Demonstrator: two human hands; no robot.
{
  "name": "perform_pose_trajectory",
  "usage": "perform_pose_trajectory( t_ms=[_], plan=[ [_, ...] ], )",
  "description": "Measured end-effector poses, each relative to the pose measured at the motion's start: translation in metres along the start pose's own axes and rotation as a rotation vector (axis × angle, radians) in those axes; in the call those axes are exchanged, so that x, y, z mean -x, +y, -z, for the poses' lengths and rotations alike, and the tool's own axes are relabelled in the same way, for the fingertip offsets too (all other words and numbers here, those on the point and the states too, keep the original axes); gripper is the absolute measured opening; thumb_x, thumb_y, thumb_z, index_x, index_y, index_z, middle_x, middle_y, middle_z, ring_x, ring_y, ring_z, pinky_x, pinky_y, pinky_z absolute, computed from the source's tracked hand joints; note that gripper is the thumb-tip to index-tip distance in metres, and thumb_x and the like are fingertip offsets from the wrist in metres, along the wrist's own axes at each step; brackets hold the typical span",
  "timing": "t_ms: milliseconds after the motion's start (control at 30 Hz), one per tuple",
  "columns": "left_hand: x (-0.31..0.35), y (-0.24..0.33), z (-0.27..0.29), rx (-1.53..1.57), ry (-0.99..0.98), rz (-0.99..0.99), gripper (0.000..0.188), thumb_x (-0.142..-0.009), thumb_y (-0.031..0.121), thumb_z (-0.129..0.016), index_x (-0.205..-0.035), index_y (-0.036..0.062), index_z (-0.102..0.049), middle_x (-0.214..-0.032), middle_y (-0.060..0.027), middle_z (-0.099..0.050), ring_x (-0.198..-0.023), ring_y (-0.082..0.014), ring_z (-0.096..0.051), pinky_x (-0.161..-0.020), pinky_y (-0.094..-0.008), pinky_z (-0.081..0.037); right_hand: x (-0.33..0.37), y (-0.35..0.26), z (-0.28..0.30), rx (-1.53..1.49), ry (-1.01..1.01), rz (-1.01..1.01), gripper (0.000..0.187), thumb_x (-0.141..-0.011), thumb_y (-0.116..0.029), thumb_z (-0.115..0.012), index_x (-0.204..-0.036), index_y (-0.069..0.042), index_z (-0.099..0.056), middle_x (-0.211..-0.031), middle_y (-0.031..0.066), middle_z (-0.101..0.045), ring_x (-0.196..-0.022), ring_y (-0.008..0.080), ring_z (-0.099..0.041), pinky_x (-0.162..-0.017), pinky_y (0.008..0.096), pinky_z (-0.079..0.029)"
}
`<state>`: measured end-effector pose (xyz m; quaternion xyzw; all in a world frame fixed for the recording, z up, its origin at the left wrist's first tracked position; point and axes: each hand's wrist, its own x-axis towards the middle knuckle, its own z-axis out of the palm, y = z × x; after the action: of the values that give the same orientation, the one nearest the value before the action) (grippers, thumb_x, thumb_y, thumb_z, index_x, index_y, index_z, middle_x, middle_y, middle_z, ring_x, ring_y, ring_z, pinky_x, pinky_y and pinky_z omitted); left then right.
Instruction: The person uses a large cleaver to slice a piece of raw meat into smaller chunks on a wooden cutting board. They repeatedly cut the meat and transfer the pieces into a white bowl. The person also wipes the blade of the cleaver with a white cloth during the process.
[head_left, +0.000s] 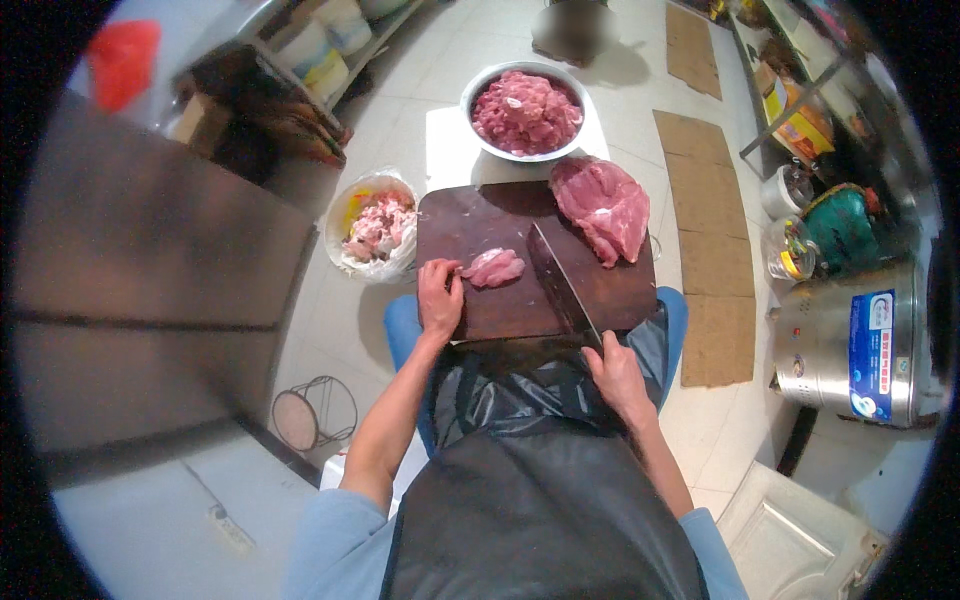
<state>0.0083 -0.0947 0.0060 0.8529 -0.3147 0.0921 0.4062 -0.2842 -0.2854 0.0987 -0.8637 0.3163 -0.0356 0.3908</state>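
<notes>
A dark wooden cutting board (480, 215) lies across in front of me. My right hand (617, 374) is wrapped round the handle of a kitchen knife (563, 280), whose long dark blade points away from me over the board. To the left of the blade is a small heap of sliced raw meat (494, 267). Next to that heap, my left hand (440, 300) rests on the board's left side, fingers bent and apart from the knife; its fingertips come close to the meat. A large piece of raw meat (602, 210) sits at the board's far right corner.
Beyond the board stands a metal bowl (468, 105) heaped with cut meat. At its left, a bag-lined container (378, 268) holds pale scraps. Cardboard sheets (712, 240) cover floor at the right, beside jars and a steel appliance (835, 345). A round stool (296, 420) stands lower left.
</notes>
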Motion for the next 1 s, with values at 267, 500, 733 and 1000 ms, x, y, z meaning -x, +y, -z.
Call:
perform_pose_trajectory(
  t_ms=[267,500,733,1000],
  plan=[
    [0.010,-0.014,0.017,-0.176,-0.146,0.021,0.011,-0.082,0.012,-0.077,-0.085,0.0095,-0.066,-0.092,-0.0080,-0.062,-0.093,-0.0311,-0.059,-0.083,-0.0444,-0.046,-0.001,-0.005,0.003,0.035,0.010,0.021,0.033,-0.098,-0.022,-0.072,-0.096,0.004,-0.052,-0.077,0.0345,-0.065,-0.078,0.0552,-0.066,-0.066,0.0614,-0.051],
    [0.018,0.009,0.040,-0.099,-0.074,-0.098,0.017,-0.080,0.010,-0.075,-0.093,0.0053,-0.064,-0.099,-0.0122,-0.062,-0.095,-0.0342,-0.059,-0.084,-0.0452,-0.048,0.001,-0.002,0.004,0.048,-0.007,0.052,0.032,-0.098,-0.020,-0.072,-0.097,0.004,-0.051,-0.076,0.0339,-0.065,-0.076,0.0546,-0.065,-0.064,0.0617,-0.050],
    [-0.018,0.052,-0.030,-0.091,-0.123,-0.105,0.046,-0.076,0.021,-0.085,-0.115,0.0065,-0.065,-0.118,-0.0124,-0.063,-0.113,-0.0351,-0.059,-0.097,-0.0489,-0.046,-0.003,-0.005,0.006,0.115,-0.014,0.044,0.033,-0.098,-0.023,-0.072,-0.096,0.003,-0.051,-0.076,0.0331,-0.066,-0.077,0.0541,-0.066,-0.065,0.0611,-0.051],
    [-0.007,0.047,-0.017,-0.060,-0.198,-0.070,0.063,-0.076,0.021,-0.086,-0.132,0.0056,-0.060,-0.130,-0.0153,-0.061,-0.122,-0.0372,-0.057,-0.106,-0.0489,-0.045,-0.002,-0.003,0.004,0.097,-0.011,0.018,0.033,-0.098,-0.023,-0.072,-0.096,0.003,-0.052,-0.075,0.0331,-0.066,-0.076,0.0544,-0.066,-0.064,0.0607,-0.052]
  ],
)
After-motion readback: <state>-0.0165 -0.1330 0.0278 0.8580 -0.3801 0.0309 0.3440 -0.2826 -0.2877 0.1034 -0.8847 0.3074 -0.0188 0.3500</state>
